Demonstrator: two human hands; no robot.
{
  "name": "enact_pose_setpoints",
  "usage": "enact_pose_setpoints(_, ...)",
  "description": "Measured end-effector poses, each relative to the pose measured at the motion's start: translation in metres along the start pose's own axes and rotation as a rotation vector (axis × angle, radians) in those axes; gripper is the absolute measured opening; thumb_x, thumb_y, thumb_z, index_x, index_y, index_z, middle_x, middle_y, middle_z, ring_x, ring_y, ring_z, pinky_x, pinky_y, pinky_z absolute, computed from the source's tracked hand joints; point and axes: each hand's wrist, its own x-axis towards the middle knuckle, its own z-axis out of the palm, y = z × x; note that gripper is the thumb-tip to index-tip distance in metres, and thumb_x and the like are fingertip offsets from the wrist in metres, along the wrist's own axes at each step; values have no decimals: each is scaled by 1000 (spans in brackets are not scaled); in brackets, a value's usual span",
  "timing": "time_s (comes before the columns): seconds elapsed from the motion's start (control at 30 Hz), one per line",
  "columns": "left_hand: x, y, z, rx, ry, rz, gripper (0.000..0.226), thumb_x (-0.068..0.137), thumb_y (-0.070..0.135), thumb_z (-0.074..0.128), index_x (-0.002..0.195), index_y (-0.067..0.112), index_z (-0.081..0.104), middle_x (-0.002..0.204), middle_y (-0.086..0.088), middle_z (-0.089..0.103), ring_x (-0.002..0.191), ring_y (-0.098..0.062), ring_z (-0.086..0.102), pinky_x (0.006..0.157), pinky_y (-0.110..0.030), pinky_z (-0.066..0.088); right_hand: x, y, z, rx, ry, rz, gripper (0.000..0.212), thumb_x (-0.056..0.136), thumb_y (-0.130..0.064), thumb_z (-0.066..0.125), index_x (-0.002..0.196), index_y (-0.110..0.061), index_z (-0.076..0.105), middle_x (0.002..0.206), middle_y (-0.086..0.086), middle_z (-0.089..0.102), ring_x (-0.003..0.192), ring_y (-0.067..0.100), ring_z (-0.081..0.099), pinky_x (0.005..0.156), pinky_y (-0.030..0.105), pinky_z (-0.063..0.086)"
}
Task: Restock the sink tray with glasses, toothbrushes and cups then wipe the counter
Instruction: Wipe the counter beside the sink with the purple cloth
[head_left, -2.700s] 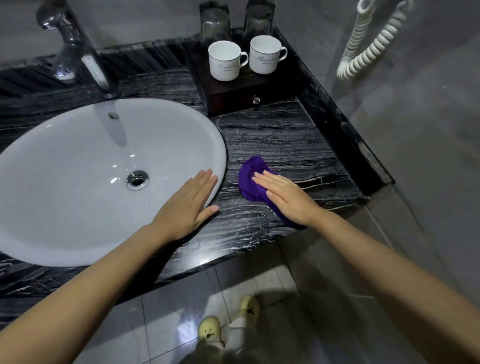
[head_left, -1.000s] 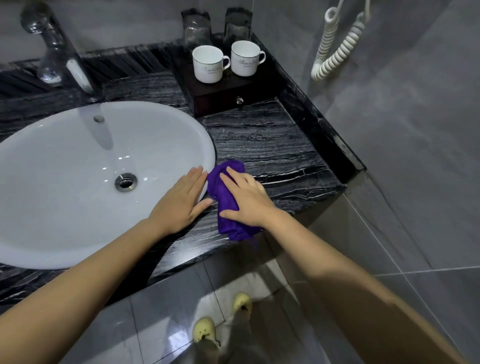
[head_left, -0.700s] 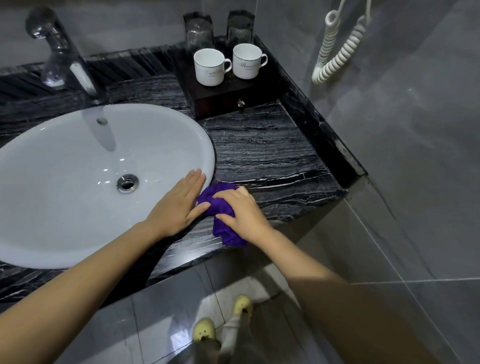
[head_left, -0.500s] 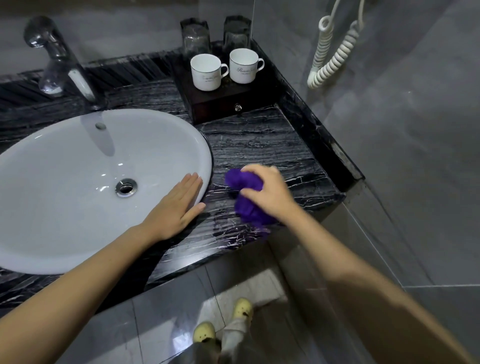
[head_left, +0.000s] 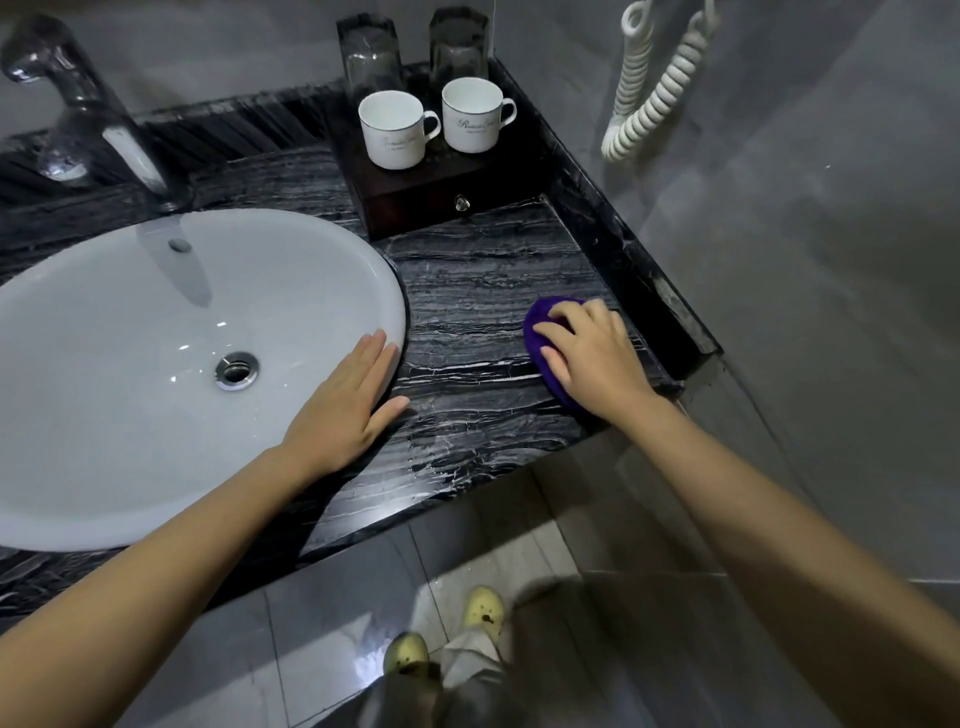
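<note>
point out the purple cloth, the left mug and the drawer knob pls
purple cloth (head_left: 537, 313), head view, uncovered upper-left edge.
left mug (head_left: 392, 137), head view, front of its outer wall.
drawer knob (head_left: 460, 203), head view, knob face.

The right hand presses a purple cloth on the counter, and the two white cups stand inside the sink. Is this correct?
No: in the head view the two white cups stand on the dark tray, not in the sink. The rest holds.
</note>
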Motion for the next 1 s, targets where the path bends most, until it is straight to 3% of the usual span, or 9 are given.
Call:
enact_pose_setpoints(0.13,0,-1,0,29,3,-3,91,82,73,3,147,11,13,156,-5,6,143,-13,0,116,-25,1,-2,1,17,117,-144,-59,50,94,-22,42,143,-19,34,156,9,21,144,29,16,118,41,7)
enact_pose_setpoints(0.23,0,-1,0,49,1,4,89,84,72,4,147,11,13,156,-4,4,143,-12,0,114,-20,-3,-5,12,23,220,-188,24,54,96,-24,39,147,-21,22,159,5,9,146,24,11,117,37,12)
enact_pose_setpoints(0.37,1,-1,0,67,4,16,85,86,69,8,147,9,15,156,-6,7,143,-14,3,114,-18,-4,-10,42,24,234,-159,158,53,96,-23,38,147,-19,23,159,6,13,143,28,21,116,45,24)
enact_pose_setpoints(0.5,0,0,0,73,6,17,84,88,68,9,147,9,15,156,-7,8,143,-14,4,115,-18,-4,-28,28,30,264,-87,232,51,96,-21,38,146,-19,27,157,7,19,142,29,25,115,43,28)
enact_pose_setpoints(0.77,0,-1,2,75,16,17,84,88,67,8,147,8,15,156,-10,9,144,-17,5,116,-26,3,-49,-60,39,235,-13,365,56,90,-29,25,141,-11,37,152,17,30,139,33,32,115,44,28)
enact_pose_setpoints(0.87,0,-1,1,53,7,15,88,85,70,5,147,8,15,156,-10,9,144,-17,3,116,-27,3,-48,-102,45,243,-19,389,54,91,-27,27,143,-13,33,154,17,26,142,30,27,117,42,22)
enact_pose_setpoints(1.0,-5,-4,-3,-7,-9,11,94,82,74,2,146,6,17,155,-8,9,142,-16,2,115,-25,1,-41,-147,52,223,1,474,55,88,-26,27,140,-11,38,149,20,34,137,32,36,113,42,24)
